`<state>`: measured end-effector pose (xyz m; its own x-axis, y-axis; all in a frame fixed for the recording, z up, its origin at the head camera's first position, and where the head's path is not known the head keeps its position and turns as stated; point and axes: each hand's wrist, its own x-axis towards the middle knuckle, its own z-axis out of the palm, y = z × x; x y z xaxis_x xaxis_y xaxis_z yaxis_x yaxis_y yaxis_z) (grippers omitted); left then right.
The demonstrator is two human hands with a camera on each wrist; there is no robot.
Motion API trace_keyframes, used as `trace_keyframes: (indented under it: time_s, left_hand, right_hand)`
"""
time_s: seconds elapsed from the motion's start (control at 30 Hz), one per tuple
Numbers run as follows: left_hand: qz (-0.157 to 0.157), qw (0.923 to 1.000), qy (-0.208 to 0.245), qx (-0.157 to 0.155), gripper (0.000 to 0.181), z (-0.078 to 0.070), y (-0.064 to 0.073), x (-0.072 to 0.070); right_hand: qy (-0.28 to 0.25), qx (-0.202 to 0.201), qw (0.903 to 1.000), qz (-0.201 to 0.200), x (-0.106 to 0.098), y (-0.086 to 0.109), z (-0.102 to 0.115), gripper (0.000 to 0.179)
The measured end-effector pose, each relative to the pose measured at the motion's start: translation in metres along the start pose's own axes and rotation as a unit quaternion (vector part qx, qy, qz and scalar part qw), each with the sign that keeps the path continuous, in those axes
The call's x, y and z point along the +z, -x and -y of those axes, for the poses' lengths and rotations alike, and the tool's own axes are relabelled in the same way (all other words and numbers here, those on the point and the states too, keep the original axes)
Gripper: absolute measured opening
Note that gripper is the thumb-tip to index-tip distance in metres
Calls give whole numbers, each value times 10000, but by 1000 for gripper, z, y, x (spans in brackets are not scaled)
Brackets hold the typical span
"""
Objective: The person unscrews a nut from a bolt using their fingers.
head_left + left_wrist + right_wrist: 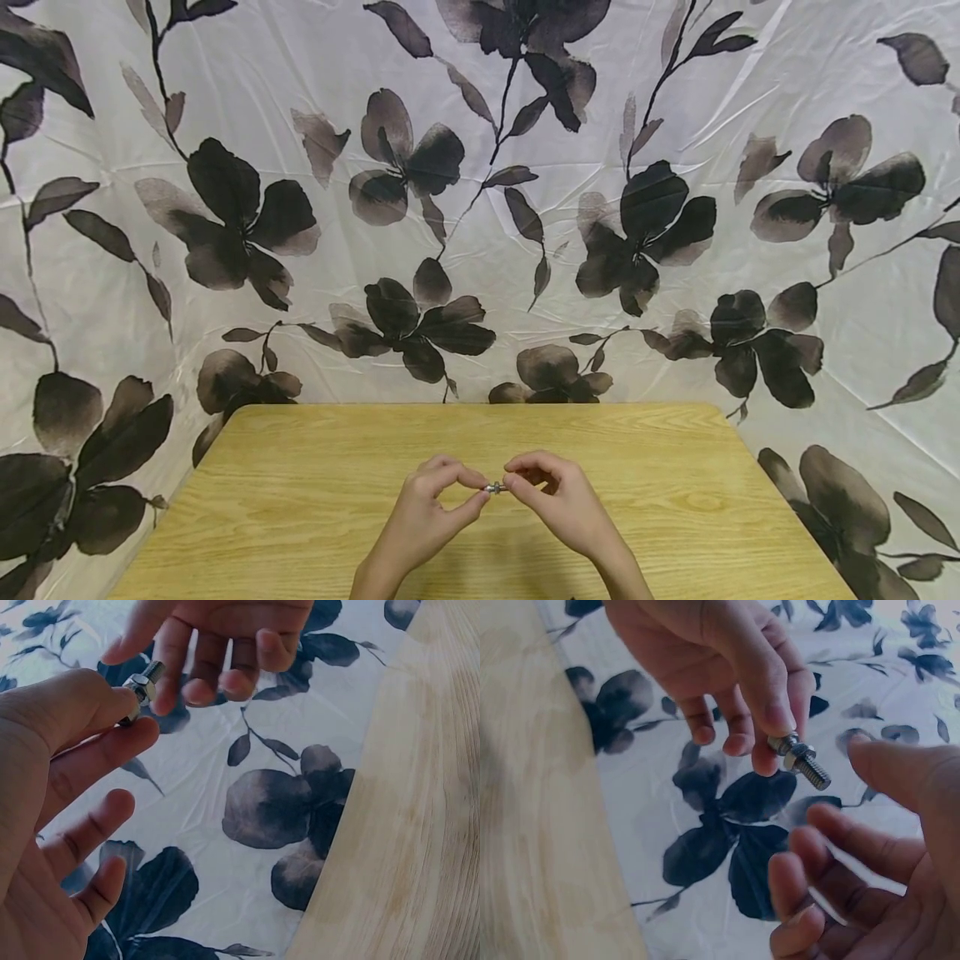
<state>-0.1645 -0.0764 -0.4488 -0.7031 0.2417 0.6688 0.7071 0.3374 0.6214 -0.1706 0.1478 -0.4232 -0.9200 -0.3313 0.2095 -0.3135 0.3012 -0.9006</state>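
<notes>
A small silver bolt (811,771) with a hex nut (799,755) around its shank is pinched between the thumb and index finger of my left hand (429,510). Its threaded end points toward my right hand (561,502), while the left fingertips partly hide the other end. In the left wrist view the bolt (153,673) tilts upward from the fingertips. The right hand hovers close to the threaded end, thumb and index finger parted around it without gripping. Both wrist views show a gap between the right fingers and the metal.
Both hands are above a light wood-grain table (300,500) with rounded far corners. A white cloth (525,250) printed with dark flowers hangs behind the table and along its sides. A tiny dark spot shows at the bottom edge of the head view.
</notes>
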Motion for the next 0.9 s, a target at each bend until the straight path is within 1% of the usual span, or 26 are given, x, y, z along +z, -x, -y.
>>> trace_keyframes:
  time_s: [0.13,0.27,0.37,0.47,0.6,0.9]
  left_hand:
    - [-9,10000,5,36,18,-2,0,0]
    - [18,10000,-31,-28,16,-3,0,1]
    - [48,9999,-73,-69,15,-3,1,1]
    - [37,9999,-144,-63,18,-2,0,1]
    - [14,9997,-232,-85,21,-3,0,2]
    - [-3,9994,-329,-101,20,-2,1,2]
  right_hand:
    - [123,61,9998,131,-1,-1,-1,21]
    - [150,-45,9993,345,0,0,-2,23]
    - [156,-138,9988,435,0,0,-2,24]
    - [179,-203,9986,445,0,1,-2,24]
    - [166,-161,9986,467,0,1,-2,21]
    - [80,-12,9986,527,0,3,1,17]
